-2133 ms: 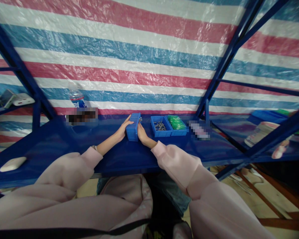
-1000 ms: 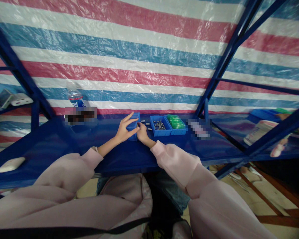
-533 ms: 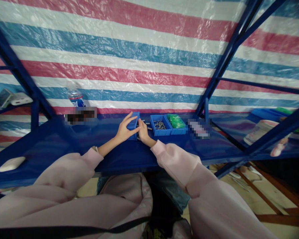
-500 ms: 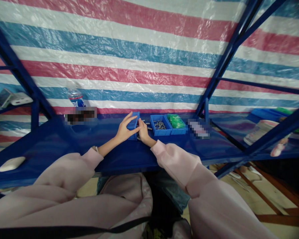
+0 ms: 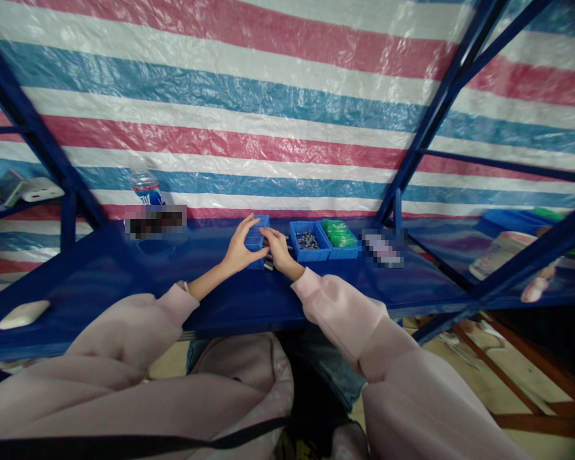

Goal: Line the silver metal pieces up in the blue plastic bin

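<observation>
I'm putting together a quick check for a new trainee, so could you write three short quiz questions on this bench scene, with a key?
1. Fill in: The rightmost of the three blue plastic bins near the hands has contents that are ____ in colour.
2. True or false: The blue plastic bin of small silvery metal parts stands between that bin and the blue plastic bin at the left hand.
3. Multiple choice: The label on the clear plastic bottle is mostly
A) yellow
B) blue
C) green

Key: 1 green; 2 true; 3 B
</observation>
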Available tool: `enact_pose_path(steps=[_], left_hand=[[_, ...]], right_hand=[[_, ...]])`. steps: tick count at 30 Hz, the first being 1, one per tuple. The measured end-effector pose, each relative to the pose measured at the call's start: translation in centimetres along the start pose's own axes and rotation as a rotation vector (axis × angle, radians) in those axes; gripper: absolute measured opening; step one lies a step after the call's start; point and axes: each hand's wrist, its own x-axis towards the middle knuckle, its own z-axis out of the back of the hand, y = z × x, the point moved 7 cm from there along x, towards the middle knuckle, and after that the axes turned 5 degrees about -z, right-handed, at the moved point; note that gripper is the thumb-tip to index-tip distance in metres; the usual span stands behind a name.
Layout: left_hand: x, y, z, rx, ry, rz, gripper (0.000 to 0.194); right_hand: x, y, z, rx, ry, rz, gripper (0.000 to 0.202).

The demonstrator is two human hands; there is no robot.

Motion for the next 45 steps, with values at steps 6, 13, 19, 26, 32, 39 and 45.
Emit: enact_pose_path(steps=[6, 13, 19, 26, 32, 39, 45], left_hand=[[-0.1, 0.6, -0.1, 0.027, -0.044, -0.052, 0.077], [-0.1, 0.7, -0.1, 0.033, -0.026, -0.035, 0.085], [-0.2, 1.1, -0.6, 0.066, 0.026, -0.022, 0.094], [-0.5, 1.8, -1.2, 0.080, 0.073, 0.015, 0.095], [-0.5, 2.0, -1.4, 0.066, 0.106, 0.023, 0.096], [-0.6, 2.3, -1.7, 0.054, 0.124, 0.046, 0.098], [-0.6, 2.5, -1.7, 0.034, 0.136, 0.059, 0.097]], right_hand=[[0.2, -0.3, -0.1, 0.058, -0.001, -0.014, 0.024], [0.7, -0.9, 0.2, 0.175, -0.025, -0.066, 0.016], [1.1, -0.9, 0.9, 0.248, -0.064, -0.099, 0.011], [1.1, -1.3, 1.3, 0.287, -0.103, -0.104, 0.014], [1.3, -1.6, 1.3, 0.312, -0.110, -0.104, 0.008], [1.2, -1.8, 1.7, 0.290, -0.181, -0.098, 0.009], [0.8, -1.6, 2.0, 0.212, -0.241, -0.062, 0.011]])
